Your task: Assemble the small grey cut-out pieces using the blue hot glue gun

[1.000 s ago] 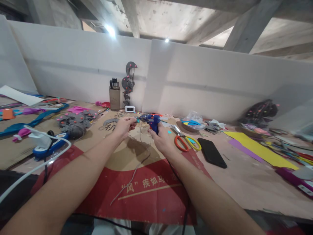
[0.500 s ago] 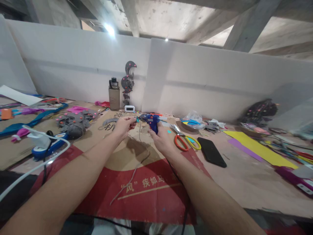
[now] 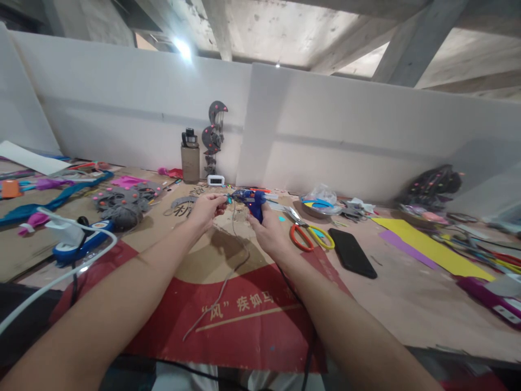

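Note:
My right hand [image 3: 266,225] is wrapped round a blue hot glue gun [image 3: 255,202], its nozzle pointing left. The fingers of my left hand [image 3: 209,209] pinch a small teal piece [image 3: 229,200] right at the nozzle; whether the two touch, I cannot tell. From the pinched piece a thin grey cord [image 3: 234,228] hangs and trails down across the board. Beneath both hands lies a red and brown printed cardboard sheet [image 3: 244,326]. A black cable runs from the glue gun under my right forearm.
Scissors [image 3: 303,233] with red and yellow handles and a black phone [image 3: 352,253] lie to the right. A bottle [image 3: 190,163] and small white clock [image 3: 215,180] stand at the back. Grey yarn [image 3: 126,214] and a blue power strip [image 3: 83,244] are on the left.

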`<state>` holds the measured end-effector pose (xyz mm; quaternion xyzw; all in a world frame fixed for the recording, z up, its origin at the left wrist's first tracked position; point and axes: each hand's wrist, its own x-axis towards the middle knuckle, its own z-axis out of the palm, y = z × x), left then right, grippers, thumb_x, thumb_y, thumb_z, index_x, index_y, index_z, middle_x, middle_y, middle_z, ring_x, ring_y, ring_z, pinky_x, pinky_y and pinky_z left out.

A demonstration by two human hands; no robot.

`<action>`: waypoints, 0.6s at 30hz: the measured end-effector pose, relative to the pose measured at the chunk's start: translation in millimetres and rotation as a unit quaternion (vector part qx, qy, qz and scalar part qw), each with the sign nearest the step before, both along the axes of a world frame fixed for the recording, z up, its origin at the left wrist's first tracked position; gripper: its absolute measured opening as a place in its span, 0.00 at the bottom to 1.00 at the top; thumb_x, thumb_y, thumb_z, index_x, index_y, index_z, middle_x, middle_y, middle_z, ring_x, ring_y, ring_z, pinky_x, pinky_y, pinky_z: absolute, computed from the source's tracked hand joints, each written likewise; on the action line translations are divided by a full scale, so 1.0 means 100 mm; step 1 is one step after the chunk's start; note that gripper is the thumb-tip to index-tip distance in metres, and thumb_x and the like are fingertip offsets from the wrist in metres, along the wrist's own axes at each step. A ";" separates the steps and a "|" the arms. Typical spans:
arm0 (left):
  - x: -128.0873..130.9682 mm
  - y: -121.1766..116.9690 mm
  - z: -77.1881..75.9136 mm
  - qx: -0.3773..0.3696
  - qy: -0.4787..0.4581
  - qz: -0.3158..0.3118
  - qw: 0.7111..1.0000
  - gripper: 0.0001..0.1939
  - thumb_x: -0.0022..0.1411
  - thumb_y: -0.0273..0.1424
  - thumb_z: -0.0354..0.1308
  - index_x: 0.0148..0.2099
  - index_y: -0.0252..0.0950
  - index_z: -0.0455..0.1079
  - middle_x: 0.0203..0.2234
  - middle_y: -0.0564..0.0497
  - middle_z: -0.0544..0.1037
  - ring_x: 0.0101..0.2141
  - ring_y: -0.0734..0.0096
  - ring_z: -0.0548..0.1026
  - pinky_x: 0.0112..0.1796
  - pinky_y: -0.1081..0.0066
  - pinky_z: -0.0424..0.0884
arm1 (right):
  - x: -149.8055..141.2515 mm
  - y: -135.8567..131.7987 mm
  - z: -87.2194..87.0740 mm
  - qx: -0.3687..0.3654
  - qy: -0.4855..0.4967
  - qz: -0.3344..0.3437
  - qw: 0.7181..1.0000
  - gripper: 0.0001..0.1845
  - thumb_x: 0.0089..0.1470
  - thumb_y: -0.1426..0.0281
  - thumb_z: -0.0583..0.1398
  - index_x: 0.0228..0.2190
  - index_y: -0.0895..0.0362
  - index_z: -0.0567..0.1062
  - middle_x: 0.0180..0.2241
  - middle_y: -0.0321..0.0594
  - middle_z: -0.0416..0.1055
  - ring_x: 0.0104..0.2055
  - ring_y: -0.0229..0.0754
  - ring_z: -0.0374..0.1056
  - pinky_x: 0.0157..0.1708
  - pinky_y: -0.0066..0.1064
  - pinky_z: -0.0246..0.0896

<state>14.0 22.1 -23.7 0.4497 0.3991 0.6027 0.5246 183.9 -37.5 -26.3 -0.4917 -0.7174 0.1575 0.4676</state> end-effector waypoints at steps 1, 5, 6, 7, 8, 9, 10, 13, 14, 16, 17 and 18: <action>0.00 0.00 0.00 0.001 0.000 -0.001 1.000 0.07 0.43 0.27 0.63 0.25 0.30 0.68 0.16 0.54 0.69 0.18 0.81 0.66 0.20 0.78 0.60 | 0.00 0.00 0.00 -0.001 0.001 -0.001 1.000 0.18 0.52 0.67 0.54 0.45 0.57 0.65 0.39 0.45 0.71 0.39 0.46 0.66 0.40 0.36 0.59; 0.00 0.00 0.00 -0.002 0.003 -0.003 1.000 0.07 0.43 0.27 0.63 0.25 0.30 0.68 0.16 0.54 0.69 0.18 0.81 0.65 0.20 0.78 0.60 | 0.00 0.02 0.00 0.000 0.005 0.000 1.000 0.18 0.52 0.67 0.54 0.46 0.57 0.65 0.41 0.46 0.70 0.41 0.47 0.66 0.42 0.37 0.59; -0.01 0.00 0.00 -0.002 0.003 -0.002 1.000 0.08 0.43 0.28 0.63 0.26 0.30 0.68 0.16 0.54 0.69 0.18 0.81 0.65 0.20 0.78 0.60 | 0.00 0.02 -0.01 0.004 0.007 0.005 1.000 0.19 0.52 0.68 0.54 0.46 0.57 0.65 0.42 0.46 0.70 0.42 0.47 0.66 0.43 0.37 0.58; -0.01 0.00 0.00 -0.002 0.003 -0.002 1.000 0.08 0.43 0.28 0.63 0.26 0.30 0.68 0.16 0.54 0.69 0.18 0.81 0.65 0.20 0.78 0.60 | 0.00 0.02 -0.01 0.009 0.009 0.009 1.000 0.19 0.52 0.68 0.54 0.47 0.57 0.65 0.43 0.46 0.70 0.43 0.47 0.65 0.43 0.37 0.58; -0.01 0.01 0.00 -0.002 0.003 -0.002 1.000 0.08 0.43 0.28 0.63 0.25 0.30 0.68 0.16 0.54 0.69 0.18 0.81 0.65 0.20 0.78 0.60 | 0.00 0.02 0.00 0.012 0.009 0.012 1.000 0.19 0.52 0.68 0.54 0.47 0.56 0.65 0.43 0.46 0.70 0.43 0.47 0.65 0.43 0.37 0.58; -0.01 0.01 0.00 -0.001 0.004 -0.003 1.000 0.08 0.42 0.28 0.64 0.25 0.30 0.68 0.16 0.54 0.69 0.18 0.81 0.66 0.20 0.78 0.60 | 0.00 0.02 0.00 0.013 0.009 0.012 1.000 0.20 0.52 0.68 0.54 0.47 0.56 0.65 0.43 0.46 0.70 0.43 0.47 0.65 0.43 0.38 0.58; -0.01 0.01 -0.01 0.001 0.005 -0.005 1.000 0.08 0.42 0.28 0.64 0.25 0.30 0.68 0.16 0.54 0.69 0.18 0.81 0.66 0.20 0.78 0.60 | 0.00 0.02 0.00 0.011 0.008 0.010 1.000 0.19 0.51 0.68 0.54 0.47 0.56 0.65 0.42 0.46 0.70 0.43 0.47 0.65 0.44 0.38 0.58; -0.01 0.01 -0.01 0.002 0.005 -0.010 1.000 0.08 0.43 0.28 0.64 0.25 0.30 0.68 0.16 0.54 0.69 0.18 0.81 0.66 0.20 0.78 0.60 | 0.00 0.01 0.00 0.009 0.015 0.006 1.000 0.19 0.51 0.68 0.54 0.46 0.57 0.65 0.42 0.46 0.70 0.42 0.47 0.65 0.44 0.39 0.58; -0.01 0.01 0.00 -0.001 0.003 -0.008 1.000 0.08 0.43 0.28 0.64 0.25 0.30 0.68 0.16 0.54 0.69 0.18 0.81 0.66 0.20 0.78 0.61 | 0.01 0.02 0.00 0.011 0.023 0.007 1.000 0.19 0.51 0.68 0.55 0.46 0.57 0.65 0.42 0.46 0.70 0.42 0.47 0.65 0.44 0.39 0.58; -0.01 0.01 0.01 -0.011 -0.006 -0.004 1.000 0.07 0.43 0.27 0.64 0.25 0.30 0.69 0.16 0.53 0.69 0.18 0.81 0.66 0.20 0.79 0.61 | 0.01 0.03 -0.01 0.009 0.051 0.010 0.999 0.18 0.50 0.67 0.55 0.45 0.56 0.65 0.41 0.45 0.70 0.40 0.45 0.65 0.42 0.39 0.59; -0.01 0.00 0.02 -0.015 -0.012 -0.002 1.000 0.07 0.43 0.27 0.63 0.25 0.30 0.69 0.16 0.54 0.69 0.18 0.81 0.66 0.20 0.79 0.61 | 0.01 0.04 -0.02 0.004 0.074 0.014 0.997 0.17 0.49 0.67 0.56 0.43 0.56 0.65 0.39 0.44 0.70 0.38 0.44 0.66 0.40 0.38 0.60; -0.02 0.00 0.03 -0.019 -0.018 -0.001 1.000 0.06 0.44 0.26 0.63 0.25 0.30 0.69 0.16 0.54 0.69 0.18 0.81 0.66 0.20 0.79 0.61 | 0.02 0.05 -0.03 -0.005 0.105 0.019 0.994 0.17 0.49 0.66 0.56 0.42 0.55 0.65 0.38 0.43 0.71 0.35 0.43 0.66 0.36 0.36 0.61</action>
